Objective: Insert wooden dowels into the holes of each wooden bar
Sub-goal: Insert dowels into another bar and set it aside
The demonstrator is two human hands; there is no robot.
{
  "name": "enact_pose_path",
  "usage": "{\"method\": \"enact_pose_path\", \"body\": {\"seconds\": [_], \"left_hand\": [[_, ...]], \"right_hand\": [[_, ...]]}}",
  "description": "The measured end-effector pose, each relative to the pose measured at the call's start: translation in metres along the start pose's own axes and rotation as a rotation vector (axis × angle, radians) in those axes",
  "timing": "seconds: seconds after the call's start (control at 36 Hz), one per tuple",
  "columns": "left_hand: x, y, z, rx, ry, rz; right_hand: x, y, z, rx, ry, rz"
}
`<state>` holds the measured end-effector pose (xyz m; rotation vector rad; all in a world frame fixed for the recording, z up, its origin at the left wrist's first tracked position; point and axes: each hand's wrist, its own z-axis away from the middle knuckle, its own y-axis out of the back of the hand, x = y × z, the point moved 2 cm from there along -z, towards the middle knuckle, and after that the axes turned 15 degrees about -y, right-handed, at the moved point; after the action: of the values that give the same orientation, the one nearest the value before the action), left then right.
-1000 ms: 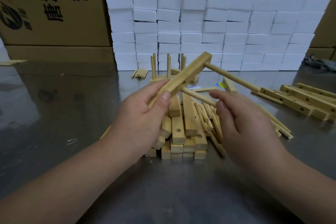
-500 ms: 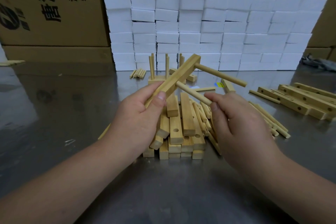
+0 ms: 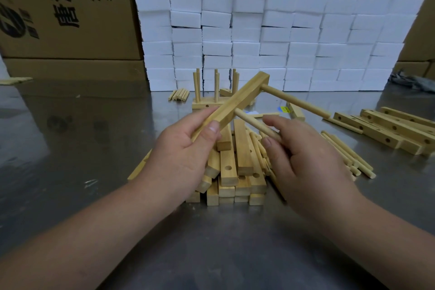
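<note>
My left hand [image 3: 186, 150] grips the near end of a wooden bar [image 3: 237, 99], tilted up and away over the pile. One dowel [image 3: 296, 101] sticks out of the bar's far end to the right. A second dowel [image 3: 254, 125] sits at the bar's middle hole, and my right hand [image 3: 303, 160] pinches its near end between thumb and fingers. Under my hands lies a pile of bars with holes [image 3: 231, 172] and loose dowels [image 3: 350, 155].
A bar with upright dowels [image 3: 207, 99] stands behind the pile. More drilled bars [image 3: 395, 129] lie at the right. A small bundle of dowels [image 3: 179, 94] lies at the foot of the wall of white blocks [image 3: 282, 30]. Cardboard boxes [image 3: 61, 12] stand behind the metal table [image 3: 70, 148].
The bar's far end has dropped a little and swung nearer. My right hand has pushed the second dowel towards the bar's middle hole.
</note>
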<state>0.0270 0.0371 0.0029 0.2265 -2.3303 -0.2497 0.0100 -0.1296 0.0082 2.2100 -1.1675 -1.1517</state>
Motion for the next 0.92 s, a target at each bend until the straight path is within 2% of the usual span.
{"method": "enact_pose_path", "body": {"seconds": [0.17,0.44,0.67,0.92], "left_hand": [[0.005,0.0,-0.001,-0.004,-0.034,-0.003],[0.01,0.002,-0.003,-0.036,-0.108,-0.009],[0.011,0.002,-0.003,-0.063,-0.191,-0.013],[0.005,-0.001,0.0,-0.107,-0.135,-0.02]], "right_hand": [[0.001,0.0,0.0,-0.025,-0.068,-0.04],[0.004,0.0,0.003,-0.04,-0.078,-0.056],[0.002,0.001,-0.001,-0.104,-0.206,-0.321],[0.006,0.004,-0.008,-0.103,-0.24,-0.396]]}}
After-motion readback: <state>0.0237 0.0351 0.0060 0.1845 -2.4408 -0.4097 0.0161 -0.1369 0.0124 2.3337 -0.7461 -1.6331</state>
